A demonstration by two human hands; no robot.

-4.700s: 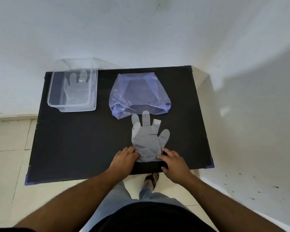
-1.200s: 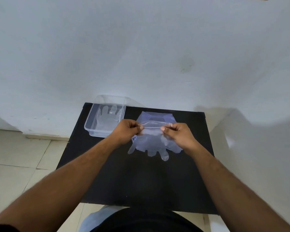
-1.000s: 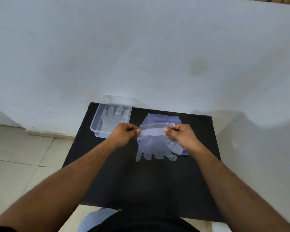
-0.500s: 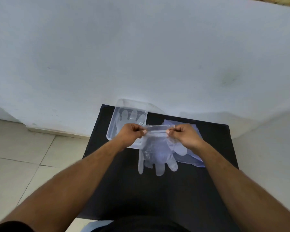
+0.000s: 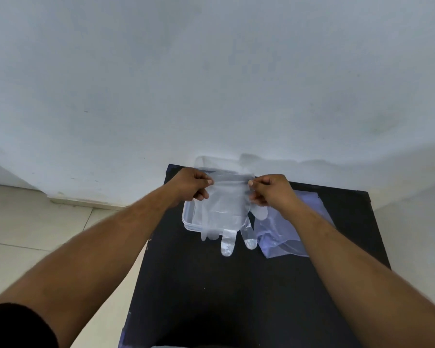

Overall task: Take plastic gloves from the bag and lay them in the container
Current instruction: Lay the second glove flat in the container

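From the head camera I look down along two bare forearms reaching out over a black table (image 5: 236,297) that stands against a pale wall (image 5: 211,84). My left hand (image 5: 191,187) and right hand (image 5: 271,190) are raised side by side above the far end of the table, each pinching one top corner of a clear plastic glove (image 5: 226,209) between thumb and fingertips. The cuff edge is stretched flat between the two pinches. The glove hangs downward from that edge, its finger parts pointing toward me, the tips dangling past the near rim of the container.

The clear container (image 5: 189,217) sits at the far left corner of the table, close to the wall. The held glove hangs directly in front of it and covers most of it, so I cannot tell what lies inside.

The bluish plastic bag (image 5: 281,237) lies flat and crumpled on the table just to the right of the container, partly under my right wrist. To the left of the table I see pale floor tiles (image 5: 35,234).
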